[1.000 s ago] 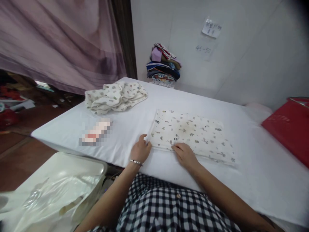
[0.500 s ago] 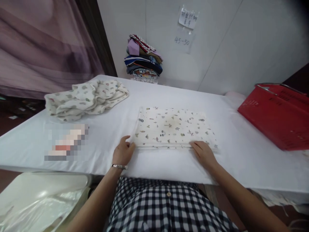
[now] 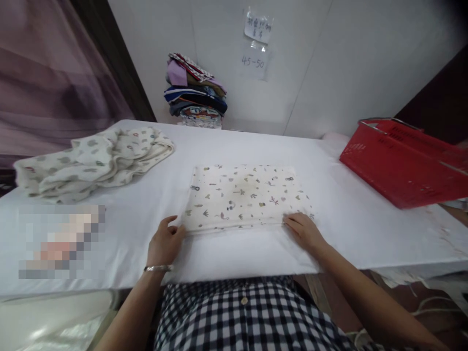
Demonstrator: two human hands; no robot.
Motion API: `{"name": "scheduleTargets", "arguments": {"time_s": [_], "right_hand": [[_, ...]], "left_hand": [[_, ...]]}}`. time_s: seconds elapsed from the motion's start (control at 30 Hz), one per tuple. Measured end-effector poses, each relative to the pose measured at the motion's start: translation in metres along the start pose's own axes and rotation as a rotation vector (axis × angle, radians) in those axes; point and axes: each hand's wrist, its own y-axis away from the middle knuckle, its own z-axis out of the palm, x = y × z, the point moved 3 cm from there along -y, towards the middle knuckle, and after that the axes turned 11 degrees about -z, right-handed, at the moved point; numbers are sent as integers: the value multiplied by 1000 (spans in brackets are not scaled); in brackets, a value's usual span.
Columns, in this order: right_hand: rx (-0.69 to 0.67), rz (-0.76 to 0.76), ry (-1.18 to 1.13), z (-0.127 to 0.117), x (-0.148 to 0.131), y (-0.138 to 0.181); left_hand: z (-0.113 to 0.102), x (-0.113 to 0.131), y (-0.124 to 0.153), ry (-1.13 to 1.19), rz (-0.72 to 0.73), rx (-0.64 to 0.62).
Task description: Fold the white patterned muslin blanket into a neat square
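Observation:
A folded white cloth (image 3: pixel 244 195) with small printed plants and animals lies flat on the white-covered table in front of me. My left hand (image 3: pixel 165 243), with a silver bracelet at the wrist, is at its near left corner. The fingers there are curled and the thumb touches the cloth's edge. Along the near edge, close to the right corner, my right hand (image 3: pixel 304 233) has its fingers pressed together on the fabric. Its fingertips partly cover that edge. Left of the folded piece lies a crumpled cloth (image 3: pixel 98 161) with a larger print.
A red plastic basket (image 3: pixel 405 163) rests tilted at the right of the table (image 3: pixel 226 258). A blurred-out item (image 3: pixel 62 243) lies at the left. Folded fabrics (image 3: pixel 197 92) are stacked by the wall, beside paper signs (image 3: pixel 253 62). A pale bin (image 3: pixel 54 317) is below the table's left front.
The view has swung to the right, so everything sits further left. My right hand has slid slightly rightward along the cloth's near edge. My left hand stays at the corner.

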Motion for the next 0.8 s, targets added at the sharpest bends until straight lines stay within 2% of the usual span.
{"name": "scheduleTargets", "arguments": {"time_s": [0.2, 0.27, 0.33, 0.4, 0.47, 0.53, 0.63, 0.73, 0.8], "right_hand": [[82, 142, 19, -26, 26, 44], [125, 262, -21, -31, 34, 60], [202, 481, -103, -34, 43, 74], [294, 767, -241, -33, 51, 85], [378, 1033, -422, -32, 58, 89], [414, 1216, -581, -33, 62, 84], [298, 1327, -718, -36, 67, 67], [103, 1307, -730, -37, 69, 47], [47, 1287, -700, -36, 71, 38]], "left_hand": [[-1, -2, -8, -72, -10, -32], [1, -3, -11, -87, -5, -32], [2, -4, -13, -95, 2, -28], [3, -3, -13, -103, 2, -28], [2, -3, -13, -110, 1, -31], [2, -2, -12, -112, 6, -32], [1, -3, -12, -101, 16, -22], [2, -3, -11, -89, 13, -24], [1, -2, -10, -79, 11, -28]]}}
